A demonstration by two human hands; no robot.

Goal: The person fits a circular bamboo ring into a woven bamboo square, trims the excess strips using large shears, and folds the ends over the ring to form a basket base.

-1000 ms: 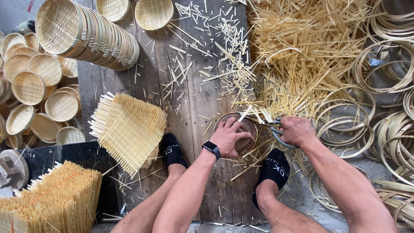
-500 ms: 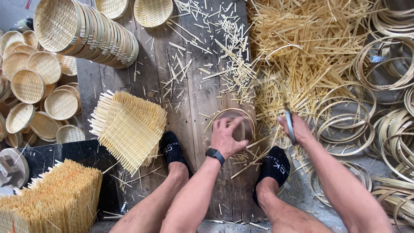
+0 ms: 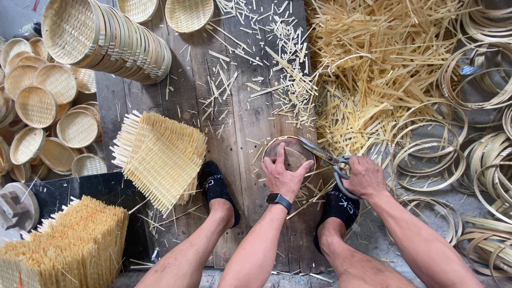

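Before you the wooden plank floor point(image 3: 234, 122) carries a heap of bamboo strips point(image 3: 368, 69). Your left hand point(image 3: 281, 173) presses down, fingers clamped on the small round tray point(image 3: 290, 154); your right hand point(image 3: 365, 176) grips the scissors point(image 3: 325, 156), blades on its rim.

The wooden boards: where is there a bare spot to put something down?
The barest patch of boards lies between the two feet, below the left hand. Another fairly bare strip runs between the basket stack and the woven mat. It is crowded at the strip pile, the hoops and the small baskets. The right hand holds scissors.
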